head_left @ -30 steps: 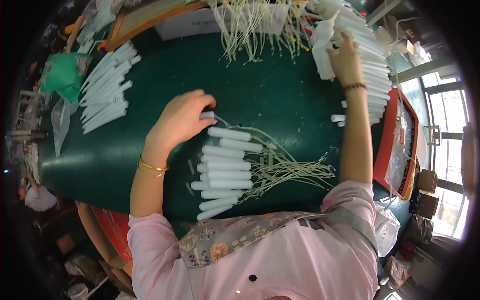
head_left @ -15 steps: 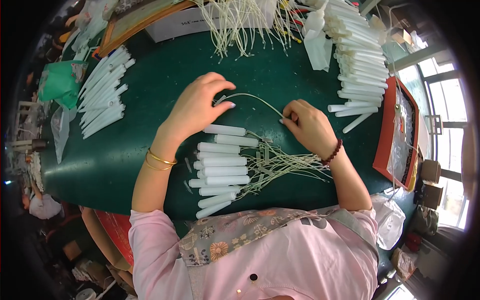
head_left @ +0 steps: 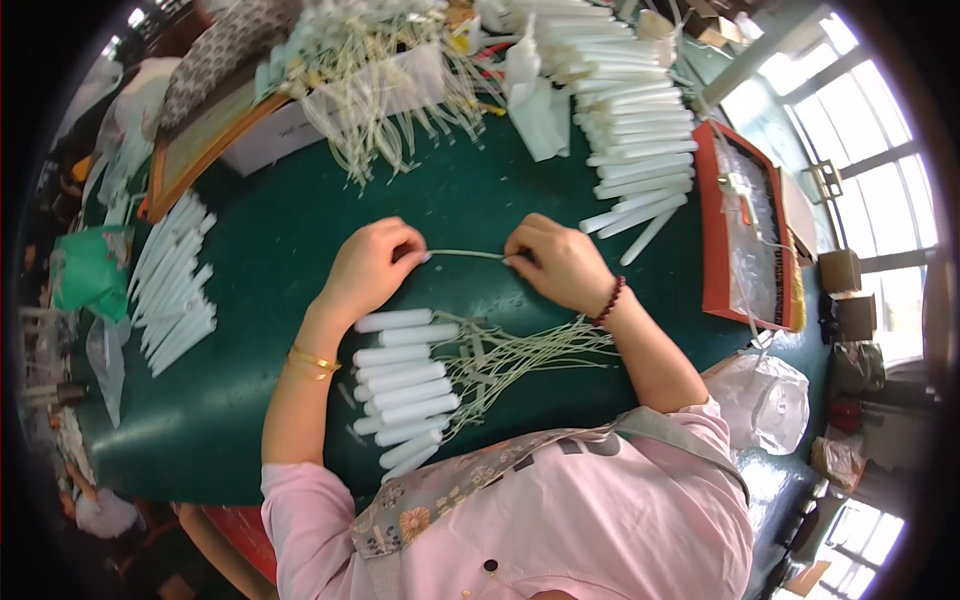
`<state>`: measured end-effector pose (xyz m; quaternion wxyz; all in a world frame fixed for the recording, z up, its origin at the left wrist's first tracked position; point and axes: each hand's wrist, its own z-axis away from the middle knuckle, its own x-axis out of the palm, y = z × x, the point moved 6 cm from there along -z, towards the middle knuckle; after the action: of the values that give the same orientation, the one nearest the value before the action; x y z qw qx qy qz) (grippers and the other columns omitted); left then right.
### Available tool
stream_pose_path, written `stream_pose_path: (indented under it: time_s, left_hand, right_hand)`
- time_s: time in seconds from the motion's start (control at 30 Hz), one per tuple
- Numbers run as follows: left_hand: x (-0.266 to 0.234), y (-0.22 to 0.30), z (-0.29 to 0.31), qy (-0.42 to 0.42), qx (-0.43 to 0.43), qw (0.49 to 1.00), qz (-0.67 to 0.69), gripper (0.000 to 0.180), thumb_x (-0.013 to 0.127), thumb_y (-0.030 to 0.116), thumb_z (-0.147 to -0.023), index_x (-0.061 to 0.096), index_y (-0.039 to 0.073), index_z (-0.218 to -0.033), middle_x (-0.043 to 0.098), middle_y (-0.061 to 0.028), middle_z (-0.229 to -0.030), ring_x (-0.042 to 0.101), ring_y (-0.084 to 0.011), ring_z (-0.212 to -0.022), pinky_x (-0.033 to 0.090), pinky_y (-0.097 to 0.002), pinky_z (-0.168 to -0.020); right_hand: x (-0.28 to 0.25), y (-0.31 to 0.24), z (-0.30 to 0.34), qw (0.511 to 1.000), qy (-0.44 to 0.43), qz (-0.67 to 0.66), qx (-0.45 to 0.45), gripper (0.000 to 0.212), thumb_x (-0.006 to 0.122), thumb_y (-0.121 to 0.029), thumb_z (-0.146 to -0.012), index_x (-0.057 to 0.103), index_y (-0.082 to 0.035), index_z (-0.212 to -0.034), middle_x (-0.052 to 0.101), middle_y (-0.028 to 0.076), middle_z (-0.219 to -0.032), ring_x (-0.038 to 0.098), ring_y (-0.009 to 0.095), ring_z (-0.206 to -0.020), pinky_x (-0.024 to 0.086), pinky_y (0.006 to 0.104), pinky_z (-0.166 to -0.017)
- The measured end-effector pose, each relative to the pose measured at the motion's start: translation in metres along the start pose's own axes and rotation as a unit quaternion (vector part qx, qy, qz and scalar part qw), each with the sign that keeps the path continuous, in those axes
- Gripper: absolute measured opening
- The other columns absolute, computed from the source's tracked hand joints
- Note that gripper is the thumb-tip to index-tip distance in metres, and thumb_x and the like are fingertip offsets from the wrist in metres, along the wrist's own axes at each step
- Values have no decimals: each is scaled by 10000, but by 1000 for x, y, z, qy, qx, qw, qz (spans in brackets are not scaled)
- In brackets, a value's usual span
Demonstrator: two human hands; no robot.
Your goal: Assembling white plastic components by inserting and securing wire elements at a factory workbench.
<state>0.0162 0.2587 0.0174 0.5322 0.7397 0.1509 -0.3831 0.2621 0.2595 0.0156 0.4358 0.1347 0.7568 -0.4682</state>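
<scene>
A thin whitish cable (head_left: 466,253) stretches nearly straight between my two hands, above the green table. My left hand (head_left: 375,262) pinches one end between thumb and fingertips. My right hand (head_left: 556,258) grips the other end the same way. Just nearer to me lies a stack of white tubes (head_left: 405,390), with a bundle of thin pale wires (head_left: 540,352) running from them to the right, under my right forearm. Small grey tabs sit among the wires close to the tubes. What the cable's ends look like is hidden by my fingers.
Many white tubes (head_left: 640,150) are piled at the far right, others (head_left: 175,285) at the left. Pale wires (head_left: 350,120) hang over a white box at the back. An orange-red box (head_left: 715,230) stands right, a clear plastic bag (head_left: 765,400) nearer, a green bag (head_left: 90,270) far left.
My left hand has closed on the cable, having been loosely open beside it. The cable has gone from an arch to nearly straight. The whole view has turned and shifted.
</scene>
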Motion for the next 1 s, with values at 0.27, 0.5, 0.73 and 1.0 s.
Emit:
stream_pose_path:
  time_s: [0.27,0.5,0.73,1.0]
  left_hand:
    - [-9,8,7,27,-66,997,18,78,779,39,-894,740,-24,-918,684,-77,-833,640,-169,-712,516,-303,-671]
    - [-7,-8,1,59,-96,988,107,94,790,54,-922,749,-27,-943,713,-38,-839,617,-91,-728,498,-266,-671]
    - [-8,-21,6,57,-154,971,173,96,779,84,-955,758,-7,-978,677,24,-798,561,-38,-698,454,-217,-633]
    - [-8,-18,2,62,-147,971,180,101,771,89,-963,757,-10,-983,663,32,-771,553,-32,-684,439,-215,-616]
  right_hand:
    - [-100,36,-5,971,161,175,-17,201,780,-147,-881,749,-119,-1077,682,72,-990,705,303,-894,583,405,-785]
    - [-107,82,-34,943,94,320,15,218,781,-153,-871,763,-124,-1086,620,65,-1124,638,269,-1147,520,432,-975]
    - [-122,7,8,915,400,-41,-17,186,669,-49,-1037,700,5,-1212,763,73,-1114,724,139,-815,573,257,-758]
    - [-113,79,15,835,412,-351,100,191,702,-67,-1028,733,77,-1149,765,106,-981,724,141,-741,609,269,-722]
